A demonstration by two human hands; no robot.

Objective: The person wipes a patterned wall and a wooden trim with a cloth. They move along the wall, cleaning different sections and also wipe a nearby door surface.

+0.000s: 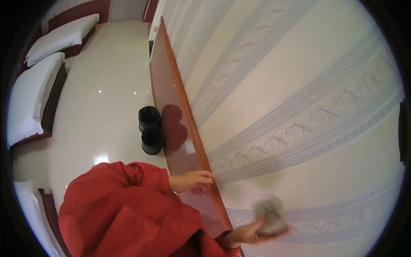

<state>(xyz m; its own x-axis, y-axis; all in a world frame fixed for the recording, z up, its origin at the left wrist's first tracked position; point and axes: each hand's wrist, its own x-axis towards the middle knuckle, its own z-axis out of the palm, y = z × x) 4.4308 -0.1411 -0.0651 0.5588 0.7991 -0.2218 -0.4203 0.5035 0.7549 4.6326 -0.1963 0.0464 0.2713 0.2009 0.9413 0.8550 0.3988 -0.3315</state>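
Observation:
My left hand (194,180) reaches out of a red sleeve to the wooden top rail (188,112) of a glossy reddish wainscot panel (170,80). Its fingers are extended over the rail, with no object seen in it. Lower right, my right hand (253,233) holds a blurred greyish cloth (272,216) against or just in front of the patterned wallpaper (308,128); whether it touches the wall cannot be told. The fingers of this hand are partly hidden by the cloth.
Two black bins (152,139) stand on the glossy tiled floor (102,70) against the panel. Beds with white bedding (32,99) line the far left side. A dark object (403,131) shows at the right rim.

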